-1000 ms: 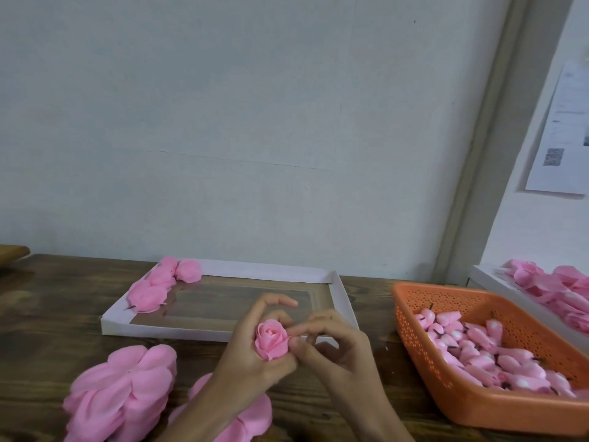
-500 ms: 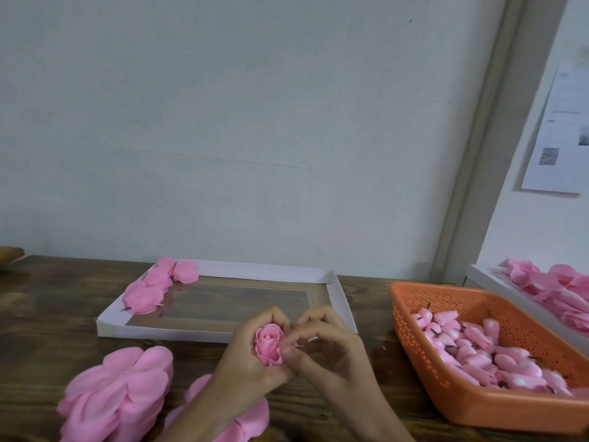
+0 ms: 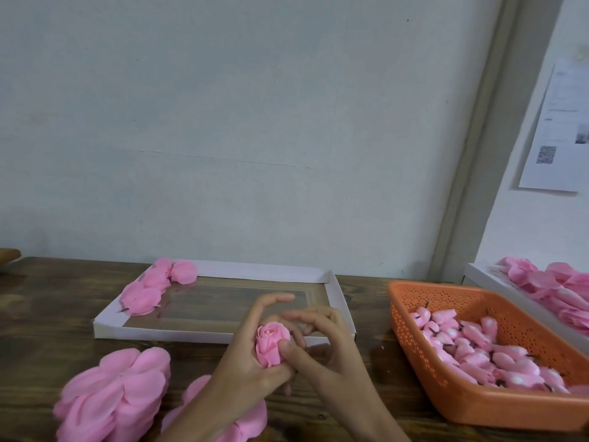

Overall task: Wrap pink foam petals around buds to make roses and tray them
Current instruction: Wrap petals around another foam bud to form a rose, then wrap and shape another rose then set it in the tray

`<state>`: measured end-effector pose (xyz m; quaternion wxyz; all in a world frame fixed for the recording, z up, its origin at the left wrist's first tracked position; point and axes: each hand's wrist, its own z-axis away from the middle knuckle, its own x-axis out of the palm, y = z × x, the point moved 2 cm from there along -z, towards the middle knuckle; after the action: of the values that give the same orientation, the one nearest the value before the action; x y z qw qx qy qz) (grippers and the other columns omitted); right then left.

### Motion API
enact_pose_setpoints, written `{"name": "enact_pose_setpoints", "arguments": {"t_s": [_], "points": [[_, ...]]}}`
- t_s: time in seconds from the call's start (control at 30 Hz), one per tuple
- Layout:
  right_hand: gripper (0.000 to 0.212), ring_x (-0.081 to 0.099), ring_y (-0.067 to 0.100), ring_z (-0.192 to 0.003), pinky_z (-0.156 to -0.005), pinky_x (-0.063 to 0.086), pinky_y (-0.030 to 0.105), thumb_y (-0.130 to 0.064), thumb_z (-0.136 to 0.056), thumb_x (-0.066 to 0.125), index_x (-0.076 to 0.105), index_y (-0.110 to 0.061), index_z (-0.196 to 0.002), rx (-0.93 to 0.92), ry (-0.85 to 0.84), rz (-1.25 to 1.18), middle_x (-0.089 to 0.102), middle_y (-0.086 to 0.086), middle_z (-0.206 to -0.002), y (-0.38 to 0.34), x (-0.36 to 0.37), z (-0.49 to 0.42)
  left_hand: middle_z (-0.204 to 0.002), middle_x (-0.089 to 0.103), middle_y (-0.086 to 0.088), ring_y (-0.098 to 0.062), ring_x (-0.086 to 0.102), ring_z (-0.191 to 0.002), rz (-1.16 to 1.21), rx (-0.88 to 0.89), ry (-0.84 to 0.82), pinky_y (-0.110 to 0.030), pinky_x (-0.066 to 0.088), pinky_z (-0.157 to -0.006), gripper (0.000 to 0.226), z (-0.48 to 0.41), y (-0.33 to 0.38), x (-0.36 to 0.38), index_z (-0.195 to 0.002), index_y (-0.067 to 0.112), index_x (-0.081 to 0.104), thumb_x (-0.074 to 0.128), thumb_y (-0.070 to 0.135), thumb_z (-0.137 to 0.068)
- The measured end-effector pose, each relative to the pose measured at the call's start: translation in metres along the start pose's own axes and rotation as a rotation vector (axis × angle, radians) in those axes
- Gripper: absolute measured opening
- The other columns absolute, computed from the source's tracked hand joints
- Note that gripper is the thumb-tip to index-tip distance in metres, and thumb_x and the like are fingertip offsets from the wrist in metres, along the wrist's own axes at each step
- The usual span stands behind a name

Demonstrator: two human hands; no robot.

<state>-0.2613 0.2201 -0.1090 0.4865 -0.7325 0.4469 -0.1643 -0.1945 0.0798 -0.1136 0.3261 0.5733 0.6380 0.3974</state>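
Wooden table fills bottom of frame. White tray at centre, finished roses in its upper left corner. Orange basket lower right, full of buds. Petal stack lower left. Left hand wraps fingers round rose, index finger lifted. Right hand pinches same rose, thumb pressed on its side. Rose held just below centre, in front of tray's near rim

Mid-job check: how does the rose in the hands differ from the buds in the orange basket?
The rose is fuller, with layered petals open at the top; the buds are slim and closed. The rose is held upright by the left hand and right hand; the buds lie heaped on their sides in the orange basket. Both are pink.
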Motion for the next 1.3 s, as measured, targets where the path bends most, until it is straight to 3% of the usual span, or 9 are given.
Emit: {"name": "enact_pose_setpoints", "arguments": {"t_s": [0.1, 0.2, 0.43, 0.6, 0.77, 0.87, 1.03, 1.2, 1.3], "points": [[0.022, 0.062, 0.034, -0.115, -0.064, 0.065, 0.053, -0.023, -0.089, 0.085, 0.081, -0.027, -0.110, 0.049, -0.012, -0.071, 0.051, -0.004, -0.122, 0.004, 0.001, 0.000, -0.109, 0.072, -0.010, -0.019, 0.066, -0.063, -0.020, -0.007, -0.016, -0.028, 0.054, -0.052, 0.072, -0.001, -0.001, 0.001, -0.130, 0.043, 0.055, 0.077, 0.001, -0.076], [0.016, 0.070, 0.038, -0.101, -0.060, 0.064, 0.052, -0.026, -0.081, 0.089, 0.082, -0.018, -0.094, 0.080, -0.016, -0.139, 0.054, -0.005, -0.121, 0.002, 0.002, -0.001, -0.115, 0.069, -0.012, -0.021, 0.065, -0.066, -0.034, -0.031, -0.018, -0.029, 0.053, -0.051, 0.075, -0.001, -0.004, 0.000, -0.133, 0.041, 0.054, 0.078, -0.001, -0.076], [0.022, 0.072, 0.051, -0.065, -0.061, 0.062, 0.053, -0.015, -0.082, 0.091, 0.073, -0.002, -0.080, 0.068, 0.006, -0.215, 0.055, 0.025, -0.108, -0.004, -0.002, -0.001, -0.074, 0.069, -0.007, -0.020, 0.062, -0.051, -0.075, -0.094, -0.026, -0.026, 0.047, -0.045, 0.048, 0.000, -0.006, -0.002, -0.119, 0.029, 0.062, 0.081, 0.017, -0.077], [0.027, 0.072, 0.039, -0.087, -0.083, 0.062, 0.055, -0.038, -0.091, 0.077, 0.084, -0.012, -0.090, 0.083, -0.038, -0.173, 0.060, 0.013, -0.104, -0.006, 0.000, -0.002, -0.059, 0.061, -0.002, -0.016, 0.057, -0.044, -0.054, -0.032, 0.079, -0.021, 0.041, -0.039, 0.032, -0.002, 0.000, -0.002, -0.089, 0.023, 0.060, 0.088, 0.032, -0.075], [0.011, 0.063, 0.022, -0.104, -0.088, 0.058, 0.039, -0.027, -0.091, 0.077, 0.085, -0.027, -0.098, -0.027, -0.068, 0.033, 0.060, -0.002, -0.102, -0.005, 0.002, -0.001, -0.057, 0.048, 0.003, -0.009, 0.045, -0.052, -0.097, 0.030, 0.126, -0.021, 0.038, -0.047, 0.033, -0.006, -0.007, -0.008, -0.063, 0.033, 0.051, 0.082, 0.023, -0.066], [0.020, 0.061, 0.019, -0.097, -0.076, 0.055, 0.034, -0.030, -0.087, 0.083, 0.082, -0.035, -0.106, -0.167, -0.022, 0.135, 0.058, -0.010, -0.101, -0.011, 0.000, 0.001, -0.058, 0.050, 0.007, -0.006, 0.044, -0.057, -0.162, 0.046, 0.123, -0.018, 0.037, -0.053, 0.018, -0.008, -0.012, -0.008, -0.061, 0.031, 0.057, 0.072, 0.023, -0.060], [0.021, 0.064, 0.015, -0.102, -0.080, 0.050, 0.015, -0.031, -0.093, 0.079, 0.081, -0.037, -0.113, -0.288, -0.045, 0.365, 0.058, -0.008, -0.109, -0.018, 0.002, 0.005, -0.060, 0.047, 0.003, -0.012, 0.041, -0.063, -0.110, 0.029, 0.065, -0.027, 0.031, -0.057, 0.023, -0.005, -0.018, -0.003, -0.060, 0.025, 0.053, 0.072, 0.012, -0.063], [0.018, 0.064, 0.009, -0.102, -0.083, 0.050, 0.018, -0.034, -0.094, 0.078, 0.082, -0.034, -0.111, -0.364, -0.017, 0.464, 0.057, -0.006, -0.108, -0.020, 0.000, 0.007, -0.060, 0.055, -0.002, -0.016, 0.052, -0.064, -0.122, -0.006, 0.081, -0.033, 0.040, -0.060, 0.020, -0.004, -0.018, -0.004, -0.057, 0.023, 0.058, 0.076, 0.015, -0.063], [0.016, 0.062, 0.011, -0.105, -0.082, 0.050, 0.018, -0.030, -0.095, 0.077, 0.082, -0.036, -0.109, -0.359, -0.056, 0.479, 0.055, -0.003, -0.111, -0.018, 0.001, 0.007, -0.061, 0.065, 0.009, -0.002, 0.063, -0.062, -0.146, -0.001, 0.005, -0.019, 0.048, -0.056, 0.019, -0.004, -0.013, 0.001, -0.060, 0.028, 0.070, 0.075, 0.012, -0.068]]}}
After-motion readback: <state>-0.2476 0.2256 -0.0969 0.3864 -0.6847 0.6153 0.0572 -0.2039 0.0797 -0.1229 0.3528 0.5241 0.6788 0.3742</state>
